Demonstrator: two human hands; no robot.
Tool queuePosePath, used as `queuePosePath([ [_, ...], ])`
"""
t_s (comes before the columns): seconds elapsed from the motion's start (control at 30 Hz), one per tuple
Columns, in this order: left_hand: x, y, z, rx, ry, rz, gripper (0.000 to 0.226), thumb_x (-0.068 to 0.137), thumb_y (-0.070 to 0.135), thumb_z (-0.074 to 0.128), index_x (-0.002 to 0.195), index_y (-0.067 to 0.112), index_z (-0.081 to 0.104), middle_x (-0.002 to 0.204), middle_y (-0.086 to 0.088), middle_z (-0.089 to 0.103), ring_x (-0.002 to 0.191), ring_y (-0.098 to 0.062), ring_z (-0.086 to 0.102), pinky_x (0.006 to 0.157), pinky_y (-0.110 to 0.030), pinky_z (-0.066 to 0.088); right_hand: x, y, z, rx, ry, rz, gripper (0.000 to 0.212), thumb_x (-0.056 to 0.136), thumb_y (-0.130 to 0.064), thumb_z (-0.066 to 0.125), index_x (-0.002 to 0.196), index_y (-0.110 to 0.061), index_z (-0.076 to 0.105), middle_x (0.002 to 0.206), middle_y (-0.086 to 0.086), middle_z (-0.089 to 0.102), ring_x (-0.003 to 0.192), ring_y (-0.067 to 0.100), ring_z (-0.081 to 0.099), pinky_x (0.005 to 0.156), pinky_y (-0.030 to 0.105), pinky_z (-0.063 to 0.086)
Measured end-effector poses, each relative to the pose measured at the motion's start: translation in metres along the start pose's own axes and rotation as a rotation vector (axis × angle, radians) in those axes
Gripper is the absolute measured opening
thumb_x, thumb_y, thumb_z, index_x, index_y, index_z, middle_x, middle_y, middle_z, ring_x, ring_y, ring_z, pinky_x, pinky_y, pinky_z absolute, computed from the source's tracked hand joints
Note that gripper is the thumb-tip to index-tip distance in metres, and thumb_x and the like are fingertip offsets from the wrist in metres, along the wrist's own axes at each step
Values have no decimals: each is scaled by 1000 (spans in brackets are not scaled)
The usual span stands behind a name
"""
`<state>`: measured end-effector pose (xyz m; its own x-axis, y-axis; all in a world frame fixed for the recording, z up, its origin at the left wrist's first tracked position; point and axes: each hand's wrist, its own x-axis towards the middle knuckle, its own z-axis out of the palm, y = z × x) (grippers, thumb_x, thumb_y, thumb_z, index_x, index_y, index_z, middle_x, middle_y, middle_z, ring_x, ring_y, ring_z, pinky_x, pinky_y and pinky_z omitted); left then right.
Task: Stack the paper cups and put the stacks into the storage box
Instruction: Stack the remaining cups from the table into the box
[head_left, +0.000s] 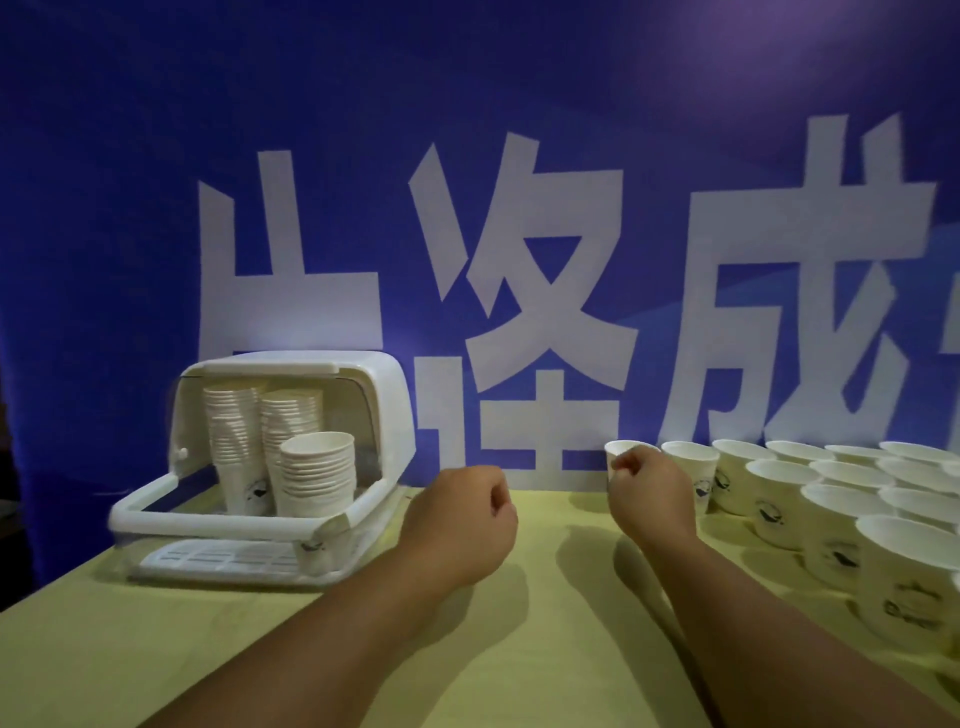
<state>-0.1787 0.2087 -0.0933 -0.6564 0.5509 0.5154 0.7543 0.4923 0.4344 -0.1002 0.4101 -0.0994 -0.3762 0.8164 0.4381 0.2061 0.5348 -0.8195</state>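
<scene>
Right of the box (387, 410), the right hand (649, 491) pinches a cup (619, 448) by its rim; the left hand (462, 519) is fisted, empty.

Storage box (384, 395) open, three upright cup stacks (318, 478) inside, loose paper cups (779, 499) at right, leftmost cup (623, 448) in right hand (649, 493)
</scene>
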Motion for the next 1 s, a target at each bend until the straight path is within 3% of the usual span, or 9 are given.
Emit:
queuePosePath([
  [0.07,13,19,25,-30,-50,-36,3,87,29,60,85,31,61,84,9,63,74,-11,60,61,-30,49,10,19,-4,29,79,62,22,94,-7,56,110,-16,67,95,1,63,82,17,58,67,29,50],
  [0.13,27,40,54,-108,-103,-89,16,89,25,63,100,35,58,93,6,63,78,-12,62,60,-28,47,16,34,-5,70,107,144,36,92,-1,55,120,-21,60,104,3,62,87,20,58,69,35,53],
  [0.27,48,78,104,-413,-244,-180,77,90,6,66,141,53,33,125,2,60,99,-19,60,72,-28,57,23,47,-5,130,16,258,79,89,6,53,143,-47,28,136,9,47,103,27,52,73,42,55],
  [0.33,54,85,121,-382,-345,-145,109,85,1,70,148,64,6,142,0,49,107,-20,54,72,-29,54,26,47,-5,125,-49,278,89,90,6,50,145,-55,15,144,12,39,109,30,50,75,44,55],
  [0.4,58,85,132,-264,-333,-102,122,80,0,72,145,68,-5,144,-2,48,110,-23,56,77,-34,57,30,48,-6,97,-89,299,92,90,5,48,146,-57,9,144,14,39,109,31,53,79,49,57],
  [0.5,63,81,141,-130,-224,-43,113,85,5,72,150,62,-1,141,-3,53,112,-24,60,86,-36,57,34,54,-4,51,-93,279,87,90,4,48,147,-51,14,138,11,44,103,29,56,78,48,58],
  [0.6,63,73,144,-116,-199,3,94,87,4,68,148,52,16,134,-4,56,101,-19,58,77,-30,52,35,57,-3,11,-13,199,70,86,4,54,137,-37,31,114,8,54,94,27,58,75,45,58],
  [0.8,58,68,142,-169,5,-62,17,103,23,57,119,27,54,118,0,63,92,-12,57,80,-26,53,34,57,-6,-54,54,139,35,89,-1,61,121,-15,59,107,9,63,91,23,58,76,33,51],
  [1.0,52,69,119,-81,162,-104,26,106,40,46,127,27,56,120,1,67,98,-16,66,84,-34,60,29,44,-11,9,86,42,10,93,-19,66,101,-17,69,94,2,67,84,17,60,79,36,54],
])
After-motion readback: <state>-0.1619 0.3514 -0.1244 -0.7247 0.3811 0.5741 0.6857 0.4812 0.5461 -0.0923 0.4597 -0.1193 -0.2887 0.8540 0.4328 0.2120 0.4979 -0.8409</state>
